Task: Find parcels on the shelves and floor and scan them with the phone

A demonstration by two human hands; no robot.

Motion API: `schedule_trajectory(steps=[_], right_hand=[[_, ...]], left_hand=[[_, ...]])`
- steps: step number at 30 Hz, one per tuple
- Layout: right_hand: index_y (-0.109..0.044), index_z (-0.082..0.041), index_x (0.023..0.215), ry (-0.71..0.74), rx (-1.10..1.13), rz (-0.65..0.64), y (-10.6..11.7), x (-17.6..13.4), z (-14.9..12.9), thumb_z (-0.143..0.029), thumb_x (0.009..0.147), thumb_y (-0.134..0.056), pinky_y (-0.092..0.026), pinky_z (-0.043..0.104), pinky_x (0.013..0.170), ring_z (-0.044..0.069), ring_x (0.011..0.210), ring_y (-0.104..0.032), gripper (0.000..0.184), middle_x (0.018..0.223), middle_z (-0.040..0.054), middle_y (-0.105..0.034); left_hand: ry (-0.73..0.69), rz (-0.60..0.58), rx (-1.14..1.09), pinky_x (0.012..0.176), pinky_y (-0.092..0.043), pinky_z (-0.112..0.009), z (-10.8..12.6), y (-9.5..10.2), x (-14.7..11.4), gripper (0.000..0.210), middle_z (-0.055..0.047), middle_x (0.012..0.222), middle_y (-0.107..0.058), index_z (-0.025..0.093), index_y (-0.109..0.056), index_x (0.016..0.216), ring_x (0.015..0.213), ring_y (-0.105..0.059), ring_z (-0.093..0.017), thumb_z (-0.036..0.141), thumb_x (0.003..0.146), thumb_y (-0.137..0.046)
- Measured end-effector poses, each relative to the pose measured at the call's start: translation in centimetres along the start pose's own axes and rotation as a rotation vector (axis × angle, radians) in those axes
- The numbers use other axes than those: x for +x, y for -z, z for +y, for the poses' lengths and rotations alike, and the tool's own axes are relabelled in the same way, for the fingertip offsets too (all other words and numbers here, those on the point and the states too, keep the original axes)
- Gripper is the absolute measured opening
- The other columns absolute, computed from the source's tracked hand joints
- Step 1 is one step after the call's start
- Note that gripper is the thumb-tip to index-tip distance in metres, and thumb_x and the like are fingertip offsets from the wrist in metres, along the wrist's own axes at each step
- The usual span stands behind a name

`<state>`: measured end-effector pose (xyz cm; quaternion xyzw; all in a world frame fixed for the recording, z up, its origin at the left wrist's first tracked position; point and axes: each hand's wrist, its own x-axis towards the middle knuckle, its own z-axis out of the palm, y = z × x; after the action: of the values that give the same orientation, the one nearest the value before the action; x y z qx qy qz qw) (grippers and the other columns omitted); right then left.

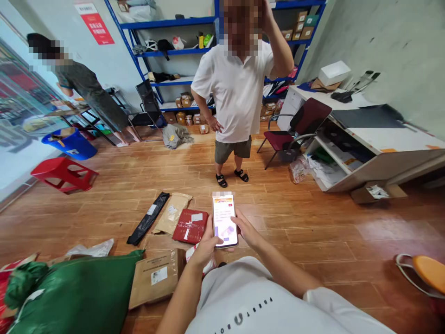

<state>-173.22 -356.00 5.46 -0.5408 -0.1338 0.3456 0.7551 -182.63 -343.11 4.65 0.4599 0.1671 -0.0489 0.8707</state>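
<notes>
A smartphone (pixel 224 221) with a lit, mostly white screen is held upright in front of my body. Its left and lower edge rests in my left hand (pixel 207 243), whose thumb lies over the bottom of the screen. On the other side my right hand (pixel 246 228) grips the phone's right edge, the thumb touching the screen. Close to my left hand, on the wooden floor, lie a red parcel (pixel 190 226) with a white label, a tan paper mailer (pixel 173 213) and a long black wrapped package (pixel 149 218). A cardboard box (pixel 158 278) sits nearer to me.
A person in a white shirt (pixel 236 93) stands ahead; another person (pixel 92 90) is at a table far left. A large green sack (pixel 76 292) fills the lower left. Around the room are a red stool (pixel 64 174), blue bin (pixel 74 144), maroon chair (pixel 301 123), desk (pixel 392 144) and blue shelves (pixel 174 23).
</notes>
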Motion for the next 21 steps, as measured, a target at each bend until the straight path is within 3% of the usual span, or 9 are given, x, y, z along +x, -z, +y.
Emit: schedule_trajectory(steps=[7, 15, 21], right_hand=[[-0.042, -0.024, 0.126, 0.079, -0.088, -0.105, 0.6, 0.5, 1.0, -0.017, 0.073, -0.059, -0.045, 0.036, 0.093, 0.021, 0.11, -0.057, 0.057, 0.122, 0.0027, -0.062], [-0.041, -0.024, 0.122, 0.123, -0.153, -0.072, 0.1, 0.4, 1.8, -0.022, 0.078, -0.066, -0.05, 0.034, 0.085, 0.02, 0.102, -0.061, 0.051, 0.115, 0.0044, -0.063], [-0.044, -0.024, 0.12, 0.115, -0.077, -0.049, -0.5, 0.1, 1.5, -0.022, 0.075, -0.068, -0.051, 0.034, 0.084, 0.02, 0.099, -0.062, 0.051, 0.111, 0.0031, -0.066]], left_hand=[[-0.076, 0.099, -0.008, 0.068, -0.06, -0.032, -0.4, 0.0, 0.7, 0.086, -0.009, 0.148, -0.039, 0.039, -0.001, 0.151, 0.108, -0.059, -0.026, 0.029, 0.086, -0.056], [-0.142, 0.015, -0.085, 0.081, -0.058, -0.037, -1.0, 0.8, 0.9, 0.083, -0.006, 0.148, -0.041, 0.035, -0.006, 0.152, 0.118, -0.053, -0.028, 0.022, 0.083, -0.05], [-0.1, 0.053, -0.03, 0.082, -0.057, -0.037, -0.8, 0.7, 0.5, 0.09, -0.006, 0.15, -0.038, 0.036, 0.0, 0.151, 0.118, -0.052, -0.027, 0.021, 0.082, -0.056]])
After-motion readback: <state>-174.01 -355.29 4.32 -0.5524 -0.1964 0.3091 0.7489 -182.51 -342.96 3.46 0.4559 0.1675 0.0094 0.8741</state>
